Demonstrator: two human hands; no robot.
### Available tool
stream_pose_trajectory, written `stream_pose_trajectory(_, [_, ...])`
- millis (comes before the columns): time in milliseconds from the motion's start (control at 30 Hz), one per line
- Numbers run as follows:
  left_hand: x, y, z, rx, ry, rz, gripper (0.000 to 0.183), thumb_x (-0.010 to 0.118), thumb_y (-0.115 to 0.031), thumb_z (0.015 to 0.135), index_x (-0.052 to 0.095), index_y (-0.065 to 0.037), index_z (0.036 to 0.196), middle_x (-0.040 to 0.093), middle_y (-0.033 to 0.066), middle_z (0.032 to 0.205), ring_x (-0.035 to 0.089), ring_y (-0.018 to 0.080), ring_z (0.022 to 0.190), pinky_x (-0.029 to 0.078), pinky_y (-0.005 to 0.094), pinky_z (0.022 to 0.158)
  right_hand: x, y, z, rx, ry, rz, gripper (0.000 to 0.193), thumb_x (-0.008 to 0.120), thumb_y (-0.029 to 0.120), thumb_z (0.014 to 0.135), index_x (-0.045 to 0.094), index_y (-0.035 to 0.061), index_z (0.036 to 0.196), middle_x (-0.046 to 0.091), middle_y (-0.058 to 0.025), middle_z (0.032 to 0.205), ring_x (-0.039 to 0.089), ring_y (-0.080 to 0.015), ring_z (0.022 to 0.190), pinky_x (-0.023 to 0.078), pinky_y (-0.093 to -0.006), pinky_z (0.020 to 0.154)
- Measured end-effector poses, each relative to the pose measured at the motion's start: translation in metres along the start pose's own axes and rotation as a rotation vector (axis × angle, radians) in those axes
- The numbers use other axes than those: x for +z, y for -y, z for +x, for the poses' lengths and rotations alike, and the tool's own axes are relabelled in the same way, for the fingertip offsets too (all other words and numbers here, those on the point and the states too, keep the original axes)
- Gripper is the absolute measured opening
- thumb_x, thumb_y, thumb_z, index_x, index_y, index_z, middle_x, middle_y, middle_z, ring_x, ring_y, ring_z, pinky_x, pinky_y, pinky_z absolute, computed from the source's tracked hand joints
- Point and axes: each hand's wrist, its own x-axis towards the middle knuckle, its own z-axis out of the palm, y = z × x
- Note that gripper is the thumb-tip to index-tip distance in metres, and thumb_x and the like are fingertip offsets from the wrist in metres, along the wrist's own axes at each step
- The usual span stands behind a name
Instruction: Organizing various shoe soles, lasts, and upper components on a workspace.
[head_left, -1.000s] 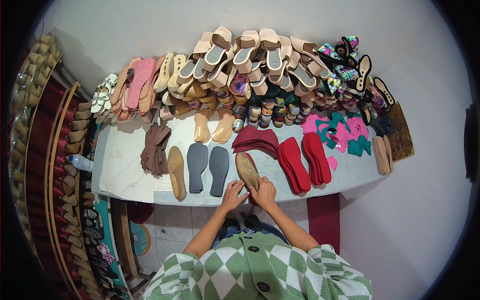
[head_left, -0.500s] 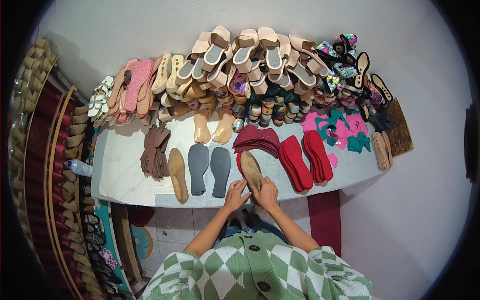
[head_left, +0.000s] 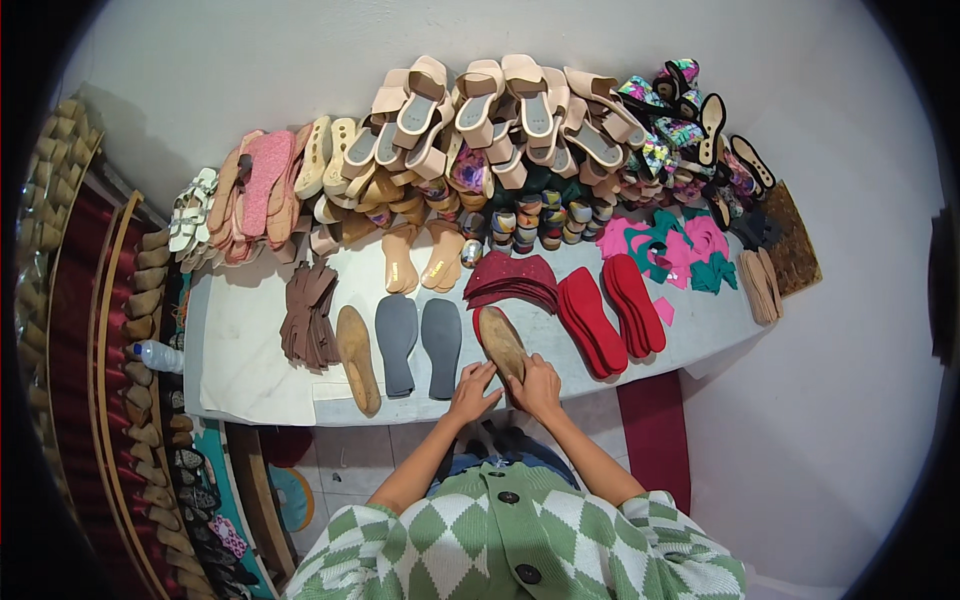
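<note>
Shoe last (head_left: 500, 335): btwn hands, on red sole (head_left: 479, 322).
Chg: more red L of last vs 1s ago; alignment seems shifted.
R hand (head_left: 541, 387): pinching last's near end.
L hand (head_left: 470, 393): at last's L edge, grip unclear.

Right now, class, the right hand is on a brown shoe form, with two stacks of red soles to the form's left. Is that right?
Not quite: the head view shows the two stacks of red soles to the right of the brown shoe form, not its left. The right hand is on the form, as stated.
</note>
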Motion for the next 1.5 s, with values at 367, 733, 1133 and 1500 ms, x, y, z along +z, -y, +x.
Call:
stream_pose_trajectory(367, [0.006,0.006,0.002,-0.001,-0.082,-0.015,0.052,0.061,-0.026,0.079,0.050,0.001,0.122,0.048,0.0159,0.128,0.038,0.0346,0.118,0.032,0.0377,0.101,0.000,0.001,0.003,-0.032,0.011,-0.047,0.047,0.071,0.024,0.068,0.058,0.0005,0.107,0.057,-0.0158,0.090,0.057,-0.0347,0.081,0.047,-0.0427,0.069])
stream_pose_trajectory(733, [-0.017,0.002,0.020,-0.204,-0.203,-0.336,0.037,0.056,-0.009,0.080,0.054,-0.003,0.116,0.055,0.0164,0.113,0.057,0.0289,0.095,0.047,0.0341,0.082,-0.030,-0.056,0.074,-0.148,0.645,0.291,0.052,0.067,0.042,0.073,0.062,0.0018,0.105,0.061,-0.0173,0.099,0.063,-0.0276,0.086,0.050,-0.0359,0.074])
stream_pose_trajectory(1133, [-0.069,0.009,0.128,-0.323,-0.576,0.023,0.030,0.062,-0.009,0.079,0.053,0.000,0.107,0.058,0.0173,0.101,0.060,0.0281,0.091,0.050,0.0329,0.075,-0.051,-0.105,0.180,-0.068,-0.024,0.319,0.042,0.067,0.011,0.070,0.056,0.0056,0.110,0.055,-0.0176,0.100,0.055,-0.0319,0.095,0.045,-0.0387,0.082])
stream_pose_trajectory(1500, [-0.057,0.028,0.167,-0.398,-0.460,-0.071,0.043,0.074,-0.022,0.071,0.059,0.001,0.105,0.064,0.0169,0.096,0.063,0.0250,0.091,0.048,0.0342,0.079,-0.034,-0.105,0.209,-0.109,0.291,0.111,0.073,0.075,0.015,0.065,0.041,0.0108,0.129,0.051,-0.0178,0.115,0.050,-0.0328,0.109,0.042,-0.0396,0.092])
